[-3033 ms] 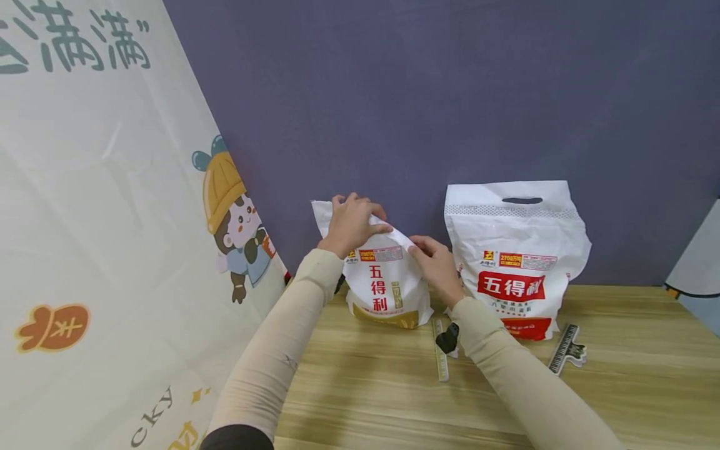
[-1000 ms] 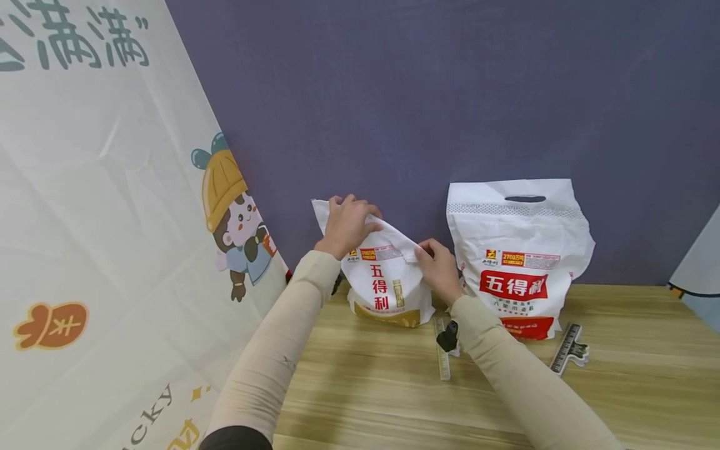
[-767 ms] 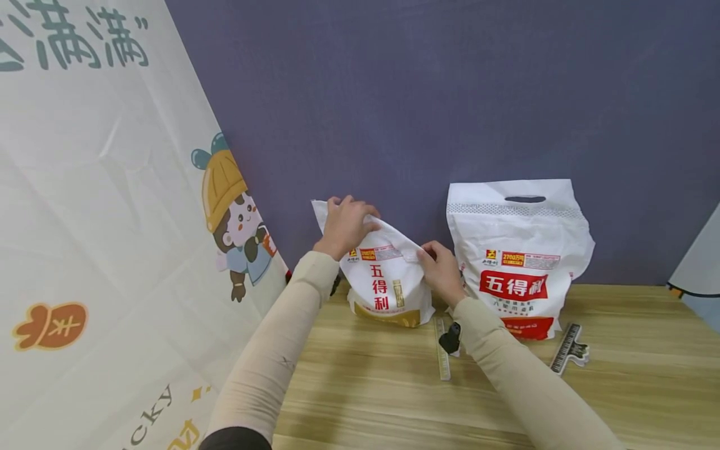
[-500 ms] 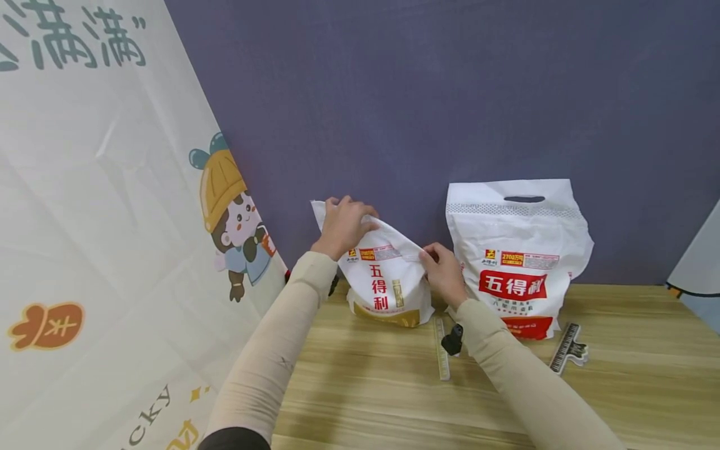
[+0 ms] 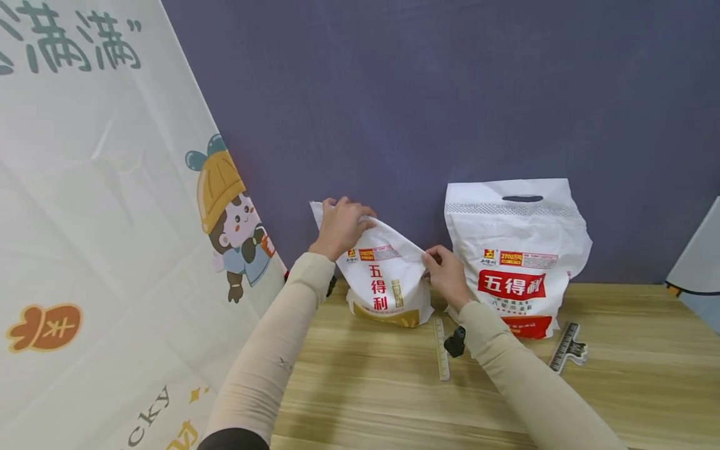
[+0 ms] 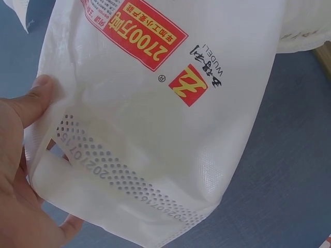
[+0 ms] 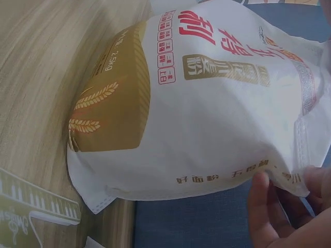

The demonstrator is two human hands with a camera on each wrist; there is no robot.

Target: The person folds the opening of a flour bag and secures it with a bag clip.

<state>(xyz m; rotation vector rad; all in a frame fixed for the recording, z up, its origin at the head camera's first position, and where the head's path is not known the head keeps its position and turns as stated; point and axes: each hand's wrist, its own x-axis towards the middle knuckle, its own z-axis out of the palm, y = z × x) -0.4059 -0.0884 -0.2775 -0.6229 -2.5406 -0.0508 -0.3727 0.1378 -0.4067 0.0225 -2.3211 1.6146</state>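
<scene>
A white flour bag point(image 5: 371, 284) with red lettering and a gold base stands on the table, its top edge slanting down to the right. My left hand point(image 5: 342, 228) grips the upper left of that edge; in the left wrist view its thumb lies in front, by the dotted strip. At the right end of the edge, my right hand point(image 5: 448, 272) pinches the corner between thumb and fingers, as the right wrist view also shows. Below the right hand lies a gold-and-white ruler-like clip point(image 5: 442, 359), partly covered by the wrist camera in the head view.
To the right stands a second white flour bag point(image 5: 514, 244) with a red label and a cut-out handle. A black clip with piano-key markings point(image 5: 564, 348) lies before it on the wooden table point(image 5: 382, 400). A dark blue cloth point(image 5: 394, 112) hangs behind.
Over three seconds my left hand has shifted slightly left and my right hand slightly right and down, drawing the bag's top edge straighter between them. Both keep their hold. The second bag stays put.
</scene>
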